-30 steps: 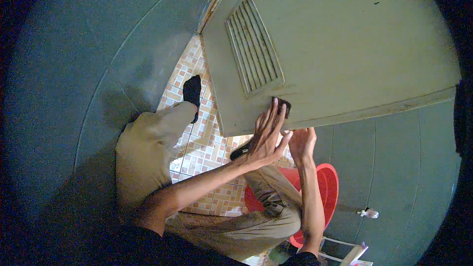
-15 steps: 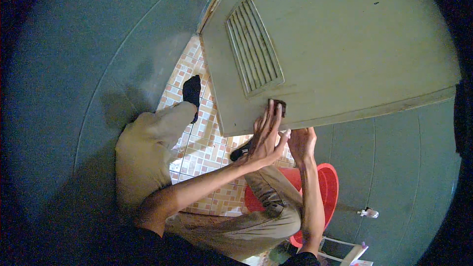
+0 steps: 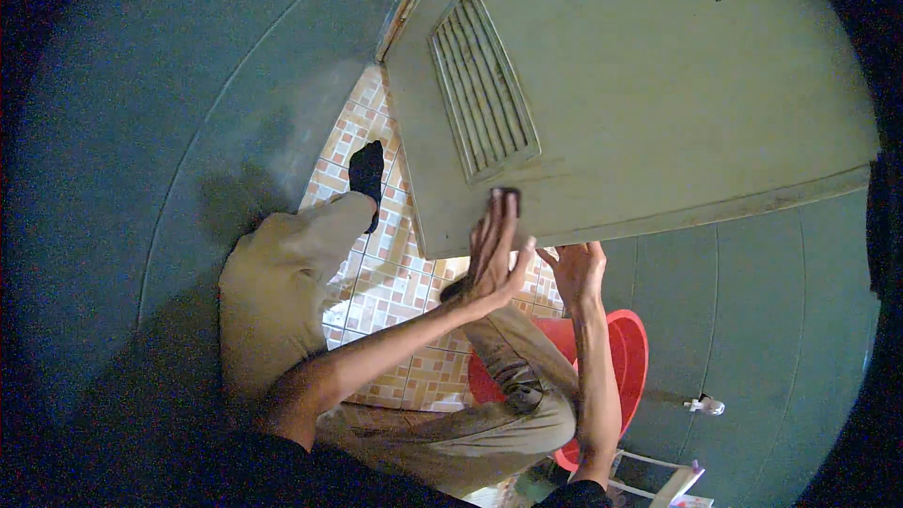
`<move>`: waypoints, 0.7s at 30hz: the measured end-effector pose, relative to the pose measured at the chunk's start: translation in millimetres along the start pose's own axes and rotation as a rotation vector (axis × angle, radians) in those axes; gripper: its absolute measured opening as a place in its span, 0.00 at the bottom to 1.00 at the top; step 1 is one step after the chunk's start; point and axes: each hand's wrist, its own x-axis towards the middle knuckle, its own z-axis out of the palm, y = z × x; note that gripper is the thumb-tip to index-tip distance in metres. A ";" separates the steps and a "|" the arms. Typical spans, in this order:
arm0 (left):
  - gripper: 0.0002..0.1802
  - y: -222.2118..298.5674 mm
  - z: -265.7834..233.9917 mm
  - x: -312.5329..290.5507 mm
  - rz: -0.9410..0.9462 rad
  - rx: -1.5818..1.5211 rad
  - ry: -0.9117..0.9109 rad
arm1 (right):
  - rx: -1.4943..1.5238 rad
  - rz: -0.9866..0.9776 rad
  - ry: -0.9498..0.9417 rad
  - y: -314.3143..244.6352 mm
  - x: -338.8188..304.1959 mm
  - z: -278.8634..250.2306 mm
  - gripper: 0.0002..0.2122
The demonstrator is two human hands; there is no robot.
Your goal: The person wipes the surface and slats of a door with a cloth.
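A pale green door (image 3: 658, 113) with a slatted vent (image 3: 484, 85) fills the upper part of the view. With fingers extended, my left hand (image 3: 494, 259) presses a small dark brown pad (image 3: 509, 199) flat against the door's face, below the vent and near the door's edge. Dark smudges show on the surface beside the pad. My right hand (image 3: 578, 273) grips that edge to the right of my left hand; some of its fingertips are hidden by the door.
Below my right hand, a red plastic tub (image 3: 628, 353) stands near the green wall (image 3: 752, 310), partly behind my leg and forearm. A white wall fitting (image 3: 704, 405) sticks out. Patterned tiles (image 3: 386, 301) cover the floor between my legs. A pale rack (image 3: 649, 480) is at the lower right.
My left hand has slid left along the door with the pad, opening a gap between it and my right hand. My right hand has stayed at the edge.
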 end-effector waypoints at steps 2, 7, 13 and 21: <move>0.45 15.1 -9.6 2.8 0.257 0.098 -0.007 | -0.033 0.010 -0.075 -0.2 4.6 -4.8 0.26; 0.43 -10.7 8.7 7.0 -0.151 -0.002 0.075 | -0.035 0.002 -0.112 4.3 4.6 3.8 0.28; 0.45 -22.8 10.8 5.1 -0.267 -0.029 0.006 | -0.037 0.010 0.012 3.5 1.2 8.5 0.27; 0.45 21.5 -3.6 -8.1 0.308 0.103 -0.090 | -0.032 -0.079 -0.143 5.1 5.3 -2.7 0.27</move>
